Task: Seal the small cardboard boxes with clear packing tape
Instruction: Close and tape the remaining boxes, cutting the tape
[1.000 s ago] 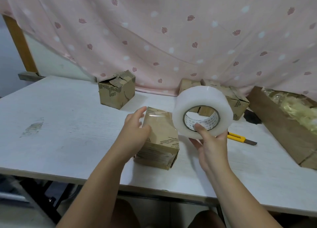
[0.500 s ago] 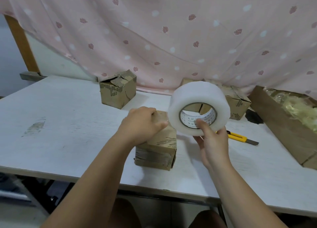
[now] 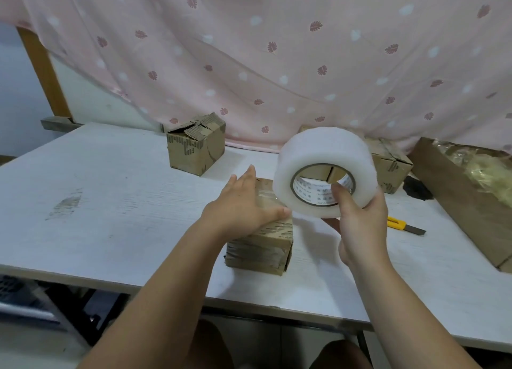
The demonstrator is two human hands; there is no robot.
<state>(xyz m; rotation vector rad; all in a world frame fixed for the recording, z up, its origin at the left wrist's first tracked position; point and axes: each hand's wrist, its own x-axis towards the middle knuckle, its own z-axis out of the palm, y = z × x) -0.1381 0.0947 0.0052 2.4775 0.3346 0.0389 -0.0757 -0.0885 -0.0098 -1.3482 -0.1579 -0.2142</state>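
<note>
Since a moment ago the left hand (image 3: 243,202) has uncurled — it lies spread flat on the small cardboard box (image 3: 260,241) near the table's front edge; the right hand (image 3: 357,216) pinches the tape roll (image 3: 324,171), thumb inside the core — slack film may wrinkle

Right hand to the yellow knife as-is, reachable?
Probably not without freeing it first: the right hand is gripping the tape roll. The knife lies bare on the table just right of that hand, nothing on it.
</note>
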